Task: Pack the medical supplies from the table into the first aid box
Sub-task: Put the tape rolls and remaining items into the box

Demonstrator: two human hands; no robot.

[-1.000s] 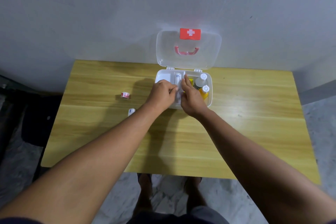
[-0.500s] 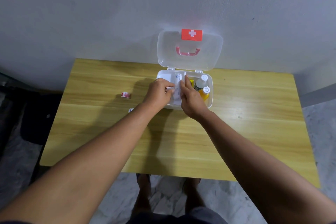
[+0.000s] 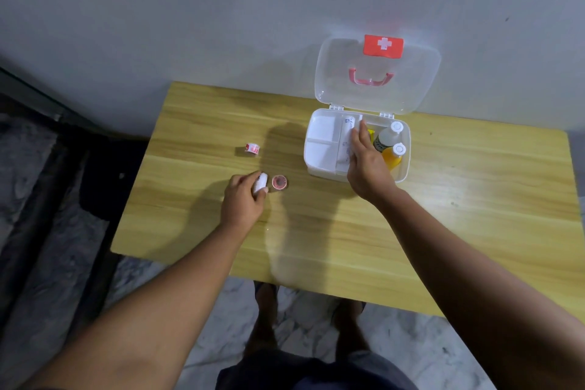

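Note:
The white first aid box (image 3: pixel 320 165) stands open at the back of the wooden table (image 3: pixel 443 206), its clear lid (image 3: pixel 418 79) leaning on the wall. Inside are two bottles, one white (image 3: pixel 387 136) and one orange (image 3: pixel 394 157), and a white packet (image 3: pixel 346 139). My right hand (image 3: pixel 367 165) lies flat on that packet, fingers spread. My left hand (image 3: pixel 243 199) is closed around a small white roll (image 3: pixel 260 183) on the table left of the box. A small round red tin (image 3: pixel 279 182) sits just right of it. A red-and-white tape roll (image 3: pixel 252 148) lies farther left.
The grey wall rises directly behind the table. A dark floor area lies off the table's left edge, and marbled floor with my feet shows below the front edge. The box's two left compartments (image 3: pixel 319 149) hold nothing.
My left hand left the box, moved left and down to the table and closed on the white roll. My right hand stayed in the box. The camera view shifted left.

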